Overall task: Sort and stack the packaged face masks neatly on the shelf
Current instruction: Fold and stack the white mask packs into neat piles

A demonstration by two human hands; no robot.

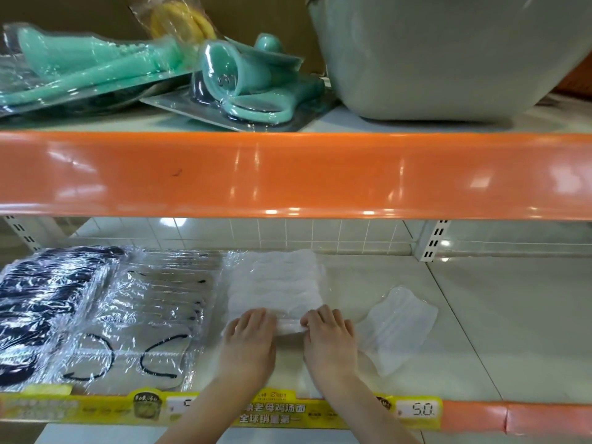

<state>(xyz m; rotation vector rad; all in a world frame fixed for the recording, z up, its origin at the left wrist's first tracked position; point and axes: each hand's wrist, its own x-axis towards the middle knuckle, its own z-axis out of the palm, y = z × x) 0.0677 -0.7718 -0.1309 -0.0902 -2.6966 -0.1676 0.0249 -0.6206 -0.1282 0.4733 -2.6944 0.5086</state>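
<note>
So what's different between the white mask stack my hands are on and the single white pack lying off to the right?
The white stack is a thick pile lying square to the shelf; the loose pack is one thin piece lying askew. The left hand and right hand are at the stack's front edge; nothing touches the loose pack. Both are white masks in clear wrapping.

Mask packets [153, 302]: clear crinkled plastic film — shiny.
Shelf edge [288, 174]: glossy orange.
Shelf board [480, 315]: smooth, pale, reflective.
Basin [448, 59]: matt grey plastic.
</note>
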